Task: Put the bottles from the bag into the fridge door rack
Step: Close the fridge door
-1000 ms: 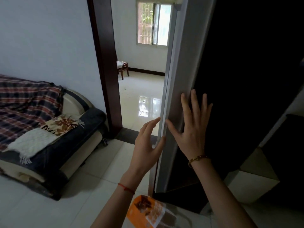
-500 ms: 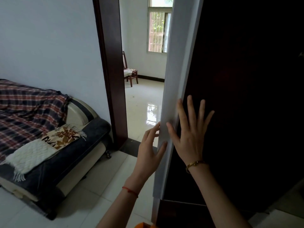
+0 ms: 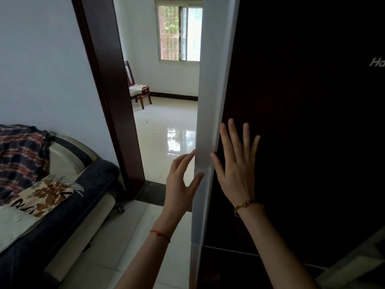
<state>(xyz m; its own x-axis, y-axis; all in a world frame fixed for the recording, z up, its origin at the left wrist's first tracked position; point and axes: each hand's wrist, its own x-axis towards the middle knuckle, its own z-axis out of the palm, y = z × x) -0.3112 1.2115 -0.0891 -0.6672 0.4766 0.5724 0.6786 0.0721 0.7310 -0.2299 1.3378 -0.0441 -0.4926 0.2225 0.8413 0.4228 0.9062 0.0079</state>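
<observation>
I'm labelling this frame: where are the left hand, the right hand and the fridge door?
left hand [image 3: 179, 184], head view, back of the hand.
right hand [image 3: 236, 170], head view, back of the hand.
fridge door [image 3: 302, 122], head view, dark front panel.

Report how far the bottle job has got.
Done: nothing that shows; no bottle, bag or door rack is in view. In hand: the right hand lies flat on the dark fridge door, and the left hand touches its pale edge with spread fingers, holding nothing. Whether the door is fully shut cannot be told. Left: cannot be judged from here.
</observation>
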